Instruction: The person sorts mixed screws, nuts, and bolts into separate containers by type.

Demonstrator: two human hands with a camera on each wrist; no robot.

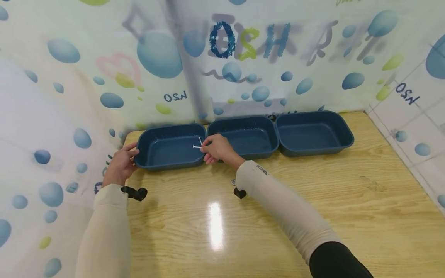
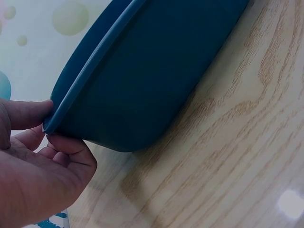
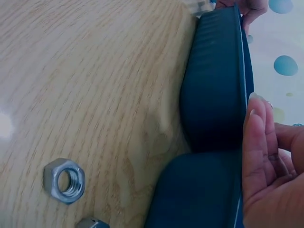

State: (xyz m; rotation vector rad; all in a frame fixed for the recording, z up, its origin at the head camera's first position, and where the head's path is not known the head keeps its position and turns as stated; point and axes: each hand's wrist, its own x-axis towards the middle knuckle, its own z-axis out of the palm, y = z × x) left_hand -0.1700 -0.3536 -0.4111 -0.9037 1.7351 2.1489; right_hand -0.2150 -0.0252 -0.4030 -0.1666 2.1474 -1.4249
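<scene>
My left hand grips the left end of the leftmost blue plastic bin. In the left wrist view, thumb and fingers pinch that bin's rim. Over the bin's right end, my right hand pinches a thin silver screw between thumb and fingertips. A second slim silver piece shows upright just behind the fingertips, against the bin's right wall. The screw itself is hidden in the right wrist view, where the right hand is above the rims of two adjoining bins.
A middle bin and a right bin continue the row along the patterned backdrop. On the wooden table, a hex nut lies in front of the middle bin, with another metal piece close by.
</scene>
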